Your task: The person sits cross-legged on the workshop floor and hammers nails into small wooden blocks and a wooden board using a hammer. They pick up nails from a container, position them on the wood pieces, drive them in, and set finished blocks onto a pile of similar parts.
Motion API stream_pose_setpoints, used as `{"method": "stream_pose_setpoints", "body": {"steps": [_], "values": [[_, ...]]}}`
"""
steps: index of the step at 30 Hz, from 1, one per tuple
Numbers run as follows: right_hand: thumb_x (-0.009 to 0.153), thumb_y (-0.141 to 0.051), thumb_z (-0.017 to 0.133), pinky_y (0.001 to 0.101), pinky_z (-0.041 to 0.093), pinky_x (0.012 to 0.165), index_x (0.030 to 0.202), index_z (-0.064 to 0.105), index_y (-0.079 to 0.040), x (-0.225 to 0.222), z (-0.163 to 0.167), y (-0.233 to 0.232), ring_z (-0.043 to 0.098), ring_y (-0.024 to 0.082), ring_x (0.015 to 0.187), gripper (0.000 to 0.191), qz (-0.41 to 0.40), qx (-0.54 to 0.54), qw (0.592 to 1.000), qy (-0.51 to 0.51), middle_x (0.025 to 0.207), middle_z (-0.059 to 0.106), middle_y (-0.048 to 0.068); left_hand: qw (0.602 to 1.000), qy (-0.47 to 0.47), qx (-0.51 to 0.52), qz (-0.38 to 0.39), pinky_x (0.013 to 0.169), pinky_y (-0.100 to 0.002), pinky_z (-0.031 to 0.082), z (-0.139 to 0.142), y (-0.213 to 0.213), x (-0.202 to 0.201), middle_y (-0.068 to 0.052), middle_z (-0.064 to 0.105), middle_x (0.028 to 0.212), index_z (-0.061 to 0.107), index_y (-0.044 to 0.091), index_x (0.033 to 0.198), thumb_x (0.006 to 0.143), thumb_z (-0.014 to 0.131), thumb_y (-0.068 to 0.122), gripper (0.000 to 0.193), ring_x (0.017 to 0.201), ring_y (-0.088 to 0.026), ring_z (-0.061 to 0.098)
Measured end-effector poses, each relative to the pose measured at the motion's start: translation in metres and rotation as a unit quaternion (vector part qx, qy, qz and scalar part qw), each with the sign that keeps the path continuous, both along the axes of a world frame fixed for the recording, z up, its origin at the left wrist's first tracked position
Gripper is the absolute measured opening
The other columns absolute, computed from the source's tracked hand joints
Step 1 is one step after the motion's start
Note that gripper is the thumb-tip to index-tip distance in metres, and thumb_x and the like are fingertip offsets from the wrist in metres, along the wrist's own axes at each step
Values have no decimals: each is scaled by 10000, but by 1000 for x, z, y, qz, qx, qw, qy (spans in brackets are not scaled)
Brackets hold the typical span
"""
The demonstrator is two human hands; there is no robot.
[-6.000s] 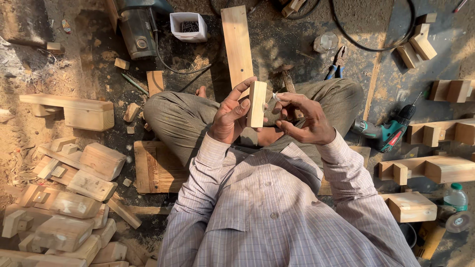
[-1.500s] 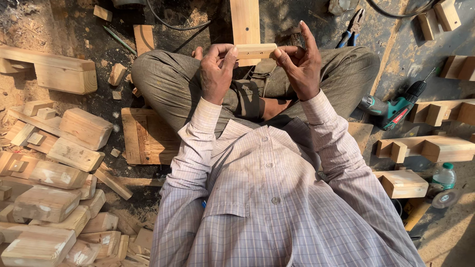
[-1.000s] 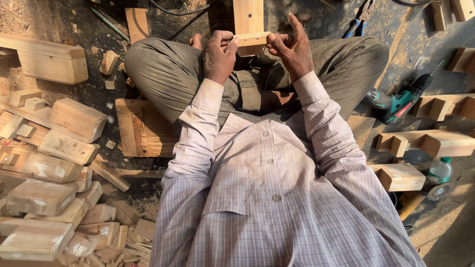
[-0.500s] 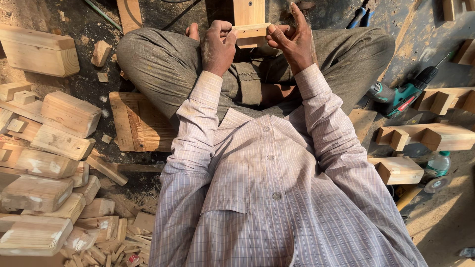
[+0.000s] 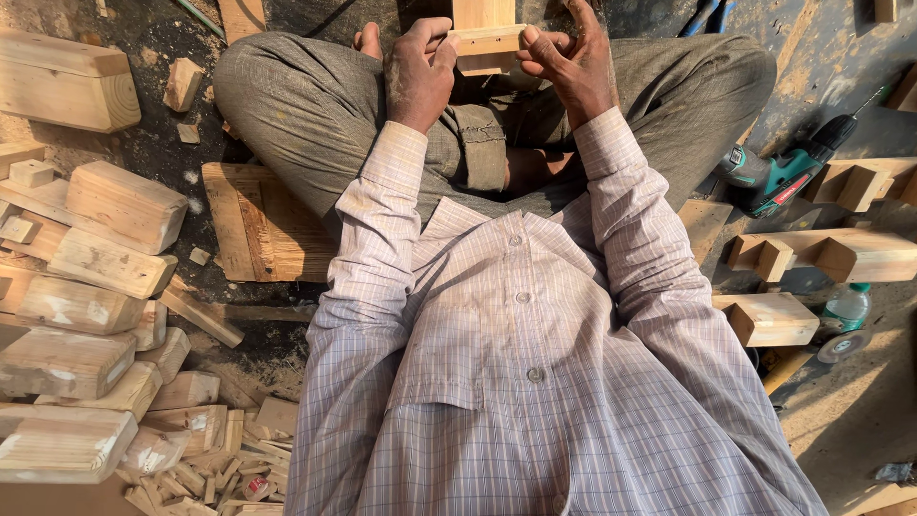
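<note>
Dusty floor (image 5: pixel 850 420) (wood blocks (image 5: pixel 95 277), drill (image 5: pixel 778 177))

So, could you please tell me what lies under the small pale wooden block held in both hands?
Beneath the small pale wooden block, an upright pale plank shows above and below it; where they meet is hidden by the block.

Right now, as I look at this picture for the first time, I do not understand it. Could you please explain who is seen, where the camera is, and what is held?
The camera sits on a person's head and looks straight down, so you see their checked shirt and crossed legs on a dusty floor. The left hand and right hand hold a small pale wood block between them, gripping its two ends. To the person's left lies a pile of cut wood blocks. To the right lie a green power drill, notched wood pieces and a plastic bottle.
</note>
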State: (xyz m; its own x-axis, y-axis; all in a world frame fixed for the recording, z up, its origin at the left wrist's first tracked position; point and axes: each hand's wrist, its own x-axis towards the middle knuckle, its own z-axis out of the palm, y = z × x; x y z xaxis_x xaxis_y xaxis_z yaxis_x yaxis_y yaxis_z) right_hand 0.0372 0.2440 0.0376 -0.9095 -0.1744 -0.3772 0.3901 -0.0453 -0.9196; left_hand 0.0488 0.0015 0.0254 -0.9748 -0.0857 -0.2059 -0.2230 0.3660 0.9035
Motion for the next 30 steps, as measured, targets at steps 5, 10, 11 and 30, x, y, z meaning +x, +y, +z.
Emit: {"method": "stream_pose_setpoints", "body": {"steps": [5, 10, 11, 30], "values": [[1068, -212, 800, 328, 686, 863, 1605, 348, -20, 1, -4, 1, 803, 216, 1020, 728, 6, -3, 1000, 15, 1206, 769, 168, 1000, -3, 0, -3, 884, -334, 629, -1, -1, -1, -142, 783, 1066, 685, 1, 1194, 986, 689, 148, 255, 1007, -207, 786], [1059, -232, 800, 337, 657, 858, 1607, 351, -26, 1, -9, 5, 809, 232, 1014, 738, 8, -8, 1000, 8, 1140, 780, 189, 1000, 2, 16, -7, 880, -331, 639, -4, -2, -2, -133, 782, 1068, 681, 1, 1194, 1003, 687, 157, 246, 1003, -200, 790], [1061, -236, 799, 338, 657, 860, 1605, 351, -25, 1, -10, 6, 811, 234, 1019, 735, 10, -7, 1000, 10, 1141, 781, 192, 1000, 4, 11, -7, 880, -332, 638, -4, -1, -2, -132, 782, 1066, 683, 3, 1193, 1003, 690, 159, 246, 1003, -200, 789], [1073, -250, 785, 332, 657, 849, 1595, 367, -18, 2, -20, 9, 812, 237, 1015, 708, 21, 7, 999, 36, 1139, 774, 200, 1000, -2, 9, -4, 884, -317, 636, -4, 1, -2, -136, 773, 1067, 693, 1, 1170, 998, 702, 156, 232, 1001, -201, 783]]}}
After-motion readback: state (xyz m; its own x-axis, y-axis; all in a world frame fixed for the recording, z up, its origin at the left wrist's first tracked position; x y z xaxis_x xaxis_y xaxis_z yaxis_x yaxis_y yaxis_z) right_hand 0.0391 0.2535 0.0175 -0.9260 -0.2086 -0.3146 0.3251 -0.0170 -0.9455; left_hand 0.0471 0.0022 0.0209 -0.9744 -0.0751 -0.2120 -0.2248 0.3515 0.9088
